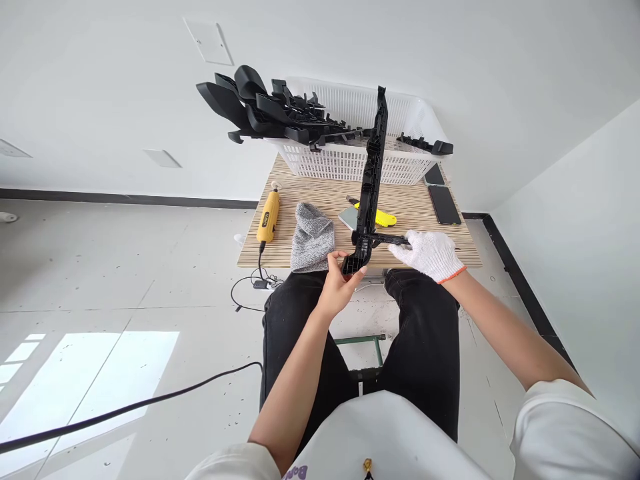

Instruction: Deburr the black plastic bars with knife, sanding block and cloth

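My bare left hand (339, 285) grips the lower end of a long black plastic trim part (371, 177). The part stands up at a slight tilt over the table, its ribbed face towards me. On my right hand (427, 255) is a white knit glove with an orange cuff. Its fingers are closed on a slim black bar (393, 239) that meets the trim part near its bottom. Whether this bar is a separate tool or an arm of the part, I cannot tell. Behind the part lies a yellow utility knife (384, 218), partly hidden by it.
On the wooden table (320, 189) lie a yellow rotary tool (269, 217) with a cord, a grey knit cloth (313, 239) and a black phone (444, 205). At the back, a white plastic basket (335, 163) holds several black trim parts (265, 110) that overhang its left side.
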`<state>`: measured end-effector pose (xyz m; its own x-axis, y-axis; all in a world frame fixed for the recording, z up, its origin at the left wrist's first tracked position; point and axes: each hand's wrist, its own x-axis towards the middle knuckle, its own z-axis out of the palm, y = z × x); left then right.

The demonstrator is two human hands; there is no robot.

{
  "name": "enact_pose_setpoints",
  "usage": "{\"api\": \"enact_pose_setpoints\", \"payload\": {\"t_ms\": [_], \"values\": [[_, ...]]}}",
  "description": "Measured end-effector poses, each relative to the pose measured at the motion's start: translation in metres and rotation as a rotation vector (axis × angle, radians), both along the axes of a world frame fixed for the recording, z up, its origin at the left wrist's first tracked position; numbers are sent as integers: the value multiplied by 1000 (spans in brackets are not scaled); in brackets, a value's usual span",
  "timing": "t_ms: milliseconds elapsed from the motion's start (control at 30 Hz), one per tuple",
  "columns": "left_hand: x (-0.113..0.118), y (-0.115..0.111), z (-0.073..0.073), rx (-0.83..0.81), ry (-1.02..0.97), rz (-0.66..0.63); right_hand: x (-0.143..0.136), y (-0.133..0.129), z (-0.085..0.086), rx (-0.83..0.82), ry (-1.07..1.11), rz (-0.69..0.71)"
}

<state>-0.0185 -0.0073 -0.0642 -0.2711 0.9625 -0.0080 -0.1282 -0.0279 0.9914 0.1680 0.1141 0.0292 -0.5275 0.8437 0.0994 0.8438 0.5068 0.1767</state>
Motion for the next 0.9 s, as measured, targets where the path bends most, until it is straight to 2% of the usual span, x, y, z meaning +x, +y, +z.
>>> {"api": "enact_pose_setpoints", "payload": {"t_ms": [167, 300, 467, 567, 900], "values": [[0, 1, 0, -4, -6, 14, 0, -2, -3, 0, 45, -94], [1, 1, 0, 8, 6, 3, 1, 1, 4, 30, 99, -152], [1, 2, 1, 13, 21, 12, 0, 20, 18, 88, 76, -95], [0, 2, 1, -4, 1, 0, -3, 31, 20, 136, 58, -51], [-1, 2, -1, 4, 3, -14, -16, 41, 9, 161, 46, -23]]}}
